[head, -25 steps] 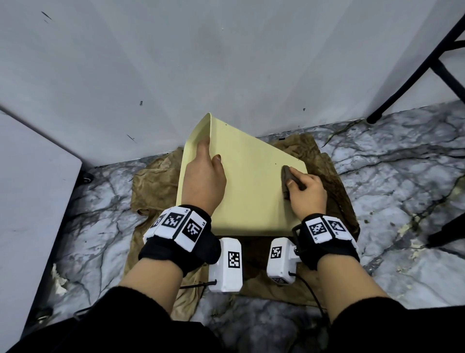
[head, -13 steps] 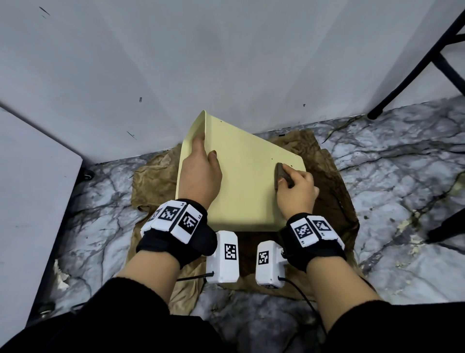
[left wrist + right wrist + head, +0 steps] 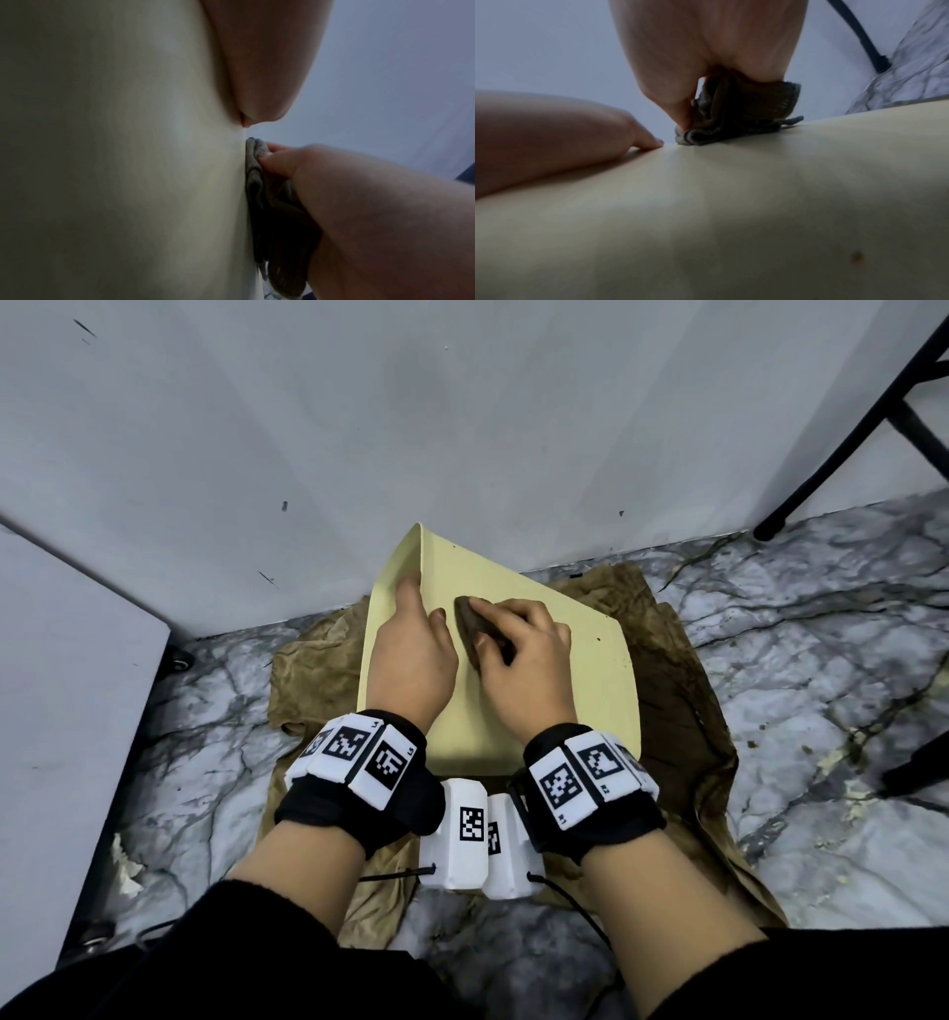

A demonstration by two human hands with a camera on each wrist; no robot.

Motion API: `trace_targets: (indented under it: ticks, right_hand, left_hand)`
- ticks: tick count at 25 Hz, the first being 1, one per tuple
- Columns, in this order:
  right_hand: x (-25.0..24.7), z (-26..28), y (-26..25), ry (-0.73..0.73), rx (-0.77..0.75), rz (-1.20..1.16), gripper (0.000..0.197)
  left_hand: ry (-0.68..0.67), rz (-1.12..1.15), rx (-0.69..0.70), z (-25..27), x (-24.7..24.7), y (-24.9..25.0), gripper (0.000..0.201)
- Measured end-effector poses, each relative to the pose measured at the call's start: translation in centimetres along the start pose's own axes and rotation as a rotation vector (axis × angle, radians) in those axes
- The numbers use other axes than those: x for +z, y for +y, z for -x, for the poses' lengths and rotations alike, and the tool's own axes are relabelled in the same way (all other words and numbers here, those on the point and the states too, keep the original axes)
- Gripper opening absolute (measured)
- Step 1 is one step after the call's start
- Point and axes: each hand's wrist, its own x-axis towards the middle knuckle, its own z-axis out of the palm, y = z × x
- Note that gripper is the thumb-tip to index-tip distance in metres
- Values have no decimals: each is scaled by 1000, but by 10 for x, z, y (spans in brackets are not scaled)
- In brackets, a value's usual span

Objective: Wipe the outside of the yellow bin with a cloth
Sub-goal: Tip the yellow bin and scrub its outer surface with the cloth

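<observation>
The pale yellow bin [image 3: 580, 670] lies tipped over on a brown sheet, one broad outer face up. My left hand [image 3: 411, 639] grips its upper left edge, thumb on the top face and fingers over the side. My right hand [image 3: 518, 649] holds a small dark grey cloth [image 3: 475, 624] bunched in its fingers and presses it on the top face, right beside my left thumb. In the left wrist view the cloth [image 3: 272, 213] lies flat against the bin wall [image 3: 128, 162]. The right wrist view shows the folded cloth [image 3: 741, 113] under my fingers on the bin [image 3: 731, 223].
A crumpled brown sheet [image 3: 678, 726] covers the marble floor [image 3: 821, 660] under the bin. A grey wall [image 3: 462, 428] stands just behind. A grey panel [image 3: 61, 701] stands at the left. Black chair legs [image 3: 842, 433] rise at the right. A small dark speck [image 3: 599, 639] marks the bin's right side.
My right hand has slid the cloth from the bin's right edge leftward and up across the top face to beside my left thumb. The left hand kept its hold.
</observation>
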Motion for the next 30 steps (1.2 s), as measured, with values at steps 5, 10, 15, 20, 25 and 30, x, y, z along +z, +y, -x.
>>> trace_targets:
  ticks: [5, 10, 15, 20, 25, 30]
  right_hand:
    - [-22, -9, 32, 32, 185, 7, 33]
    - [-45, -10, 79, 106, 397, 71, 32]
    - [-58, -10, 95, 125, 529, 92, 32]
    - [-41, -2, 65, 111, 429, 59, 34]
    - [-3, 4, 6, 31, 119, 27, 35]
    - [5, 8, -10, -14, 26, -33, 36]
  left_hand:
    - [-12, -4, -8, 1, -1, 1, 40]
    - [-20, 24, -10, 2, -2, -3, 40]
    - [-27, 52, -16, 5, -4, -2, 40]
    - [-21, 44, -30, 4, -4, -3, 40]
    - [-14, 27, 2, 4, -3, 0, 38]
    - [-5, 37, 10, 4, -4, -1, 37]
